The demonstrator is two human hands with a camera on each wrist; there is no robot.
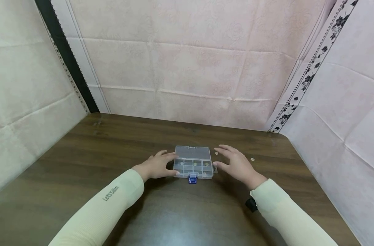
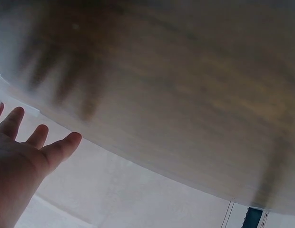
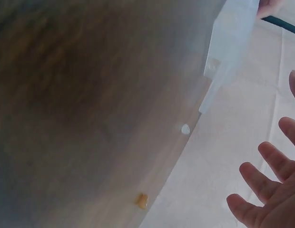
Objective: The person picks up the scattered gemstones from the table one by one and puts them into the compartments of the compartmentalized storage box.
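Note:
A clear plastic compartment box [image 1: 193,173] stands on the table with its lid [image 1: 193,152] raised at the back and a blue latch [image 1: 192,179] at the front. Small pale pieces lie in some compartments. My left hand [image 1: 156,166] is at the box's left side, fingers and thumb spread and their tips touching it or very near. Off the right side, my right hand [image 1: 235,165] is spread with nothing in it, its thumb close to a small clear piece beside the box. The right wrist view also shows these spread fingers and the box [image 3: 231,42].
Beyond the right hand, two small pieces lie on the brown wooden table [image 1: 162,212]: a pale round one [image 1: 216,153] and another farther right [image 1: 252,159], which looks yellowish [image 3: 142,201] from the right wrist. Pale cloth [image 1: 187,68] hangs behind and at both sides.

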